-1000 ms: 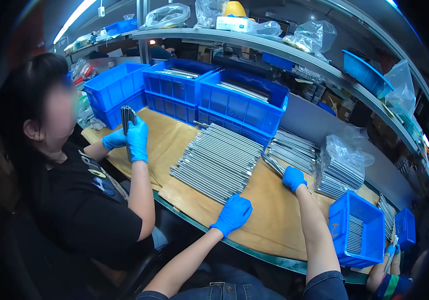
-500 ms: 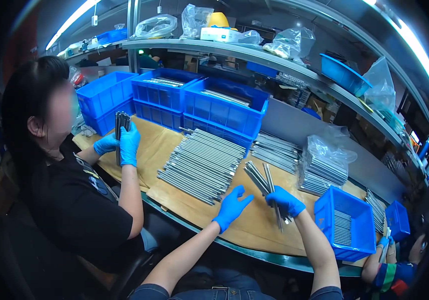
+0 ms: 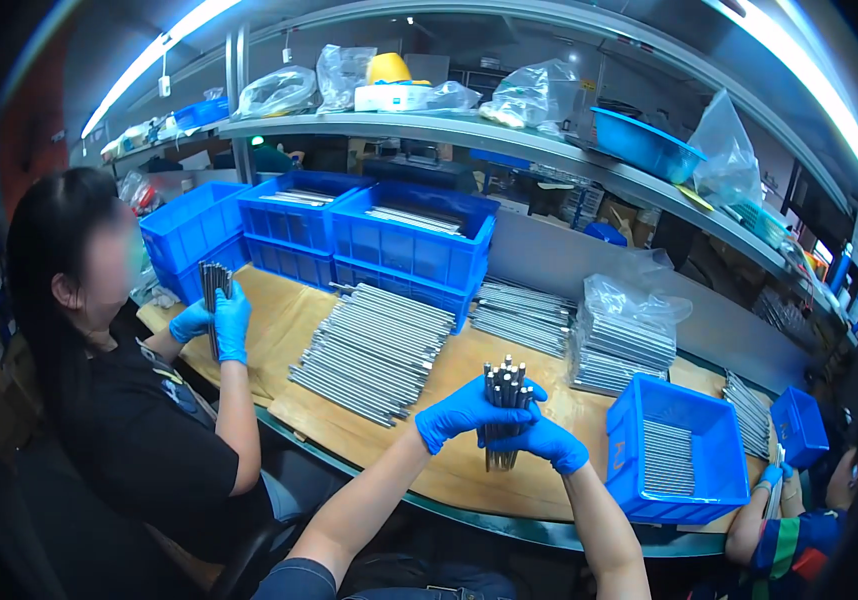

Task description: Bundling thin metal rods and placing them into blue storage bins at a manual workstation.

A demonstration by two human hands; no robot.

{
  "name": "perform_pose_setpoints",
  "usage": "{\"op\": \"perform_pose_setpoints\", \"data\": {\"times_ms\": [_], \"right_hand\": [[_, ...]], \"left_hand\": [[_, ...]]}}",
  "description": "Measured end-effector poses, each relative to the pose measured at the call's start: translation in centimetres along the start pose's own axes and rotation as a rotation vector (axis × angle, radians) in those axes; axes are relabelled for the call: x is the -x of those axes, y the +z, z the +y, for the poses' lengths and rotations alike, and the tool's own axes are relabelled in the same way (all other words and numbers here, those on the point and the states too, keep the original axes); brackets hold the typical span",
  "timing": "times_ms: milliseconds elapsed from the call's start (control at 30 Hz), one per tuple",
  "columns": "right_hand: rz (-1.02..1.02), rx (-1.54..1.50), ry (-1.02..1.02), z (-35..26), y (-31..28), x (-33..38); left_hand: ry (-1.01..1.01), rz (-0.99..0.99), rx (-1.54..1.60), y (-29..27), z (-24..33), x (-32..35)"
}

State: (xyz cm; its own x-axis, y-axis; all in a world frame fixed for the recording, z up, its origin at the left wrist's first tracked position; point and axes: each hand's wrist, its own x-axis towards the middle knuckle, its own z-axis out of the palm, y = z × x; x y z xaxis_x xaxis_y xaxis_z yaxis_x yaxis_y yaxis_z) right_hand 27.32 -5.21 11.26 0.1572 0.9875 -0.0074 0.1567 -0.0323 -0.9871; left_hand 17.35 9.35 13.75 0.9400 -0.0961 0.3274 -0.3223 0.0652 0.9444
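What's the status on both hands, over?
Left hand, right hand: both gripping upright rod bundle. Hands hide its middle. Loose rods lie left, blue bin right.

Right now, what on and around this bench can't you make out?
In the head view:
Rod bundle: middle and exact count, hidden by the left hand and right hand.
Upper back-left blue bin: floor, hidden by its near wall.
Bagged rods: upper ones, obscured by clear plastic.
Far-right co-worker: lower body, cut off by the dark rim.

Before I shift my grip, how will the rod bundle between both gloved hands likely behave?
The rod bundle looks stiff, its rods being straight; it is probably heavy for its size, given the metallic sheen. Single rods may slip lengthwise: their tops stand uneven.
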Motion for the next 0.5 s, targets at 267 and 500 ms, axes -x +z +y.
{"op": "perform_pose_setpoints", "data": {"times_ms": [267,500], "right_hand": [[-0.024,0.029,-0.129,4.6,0.2,0.9],[0.209,-0.043,-0.021,9.4,1.5,1.2]], "left_hand": [[-0.061,-0.044,0.168,2.0,0.0,-1.3],[-0.039,0.099,0.16,3.5,-2.6,-1.3]]}}
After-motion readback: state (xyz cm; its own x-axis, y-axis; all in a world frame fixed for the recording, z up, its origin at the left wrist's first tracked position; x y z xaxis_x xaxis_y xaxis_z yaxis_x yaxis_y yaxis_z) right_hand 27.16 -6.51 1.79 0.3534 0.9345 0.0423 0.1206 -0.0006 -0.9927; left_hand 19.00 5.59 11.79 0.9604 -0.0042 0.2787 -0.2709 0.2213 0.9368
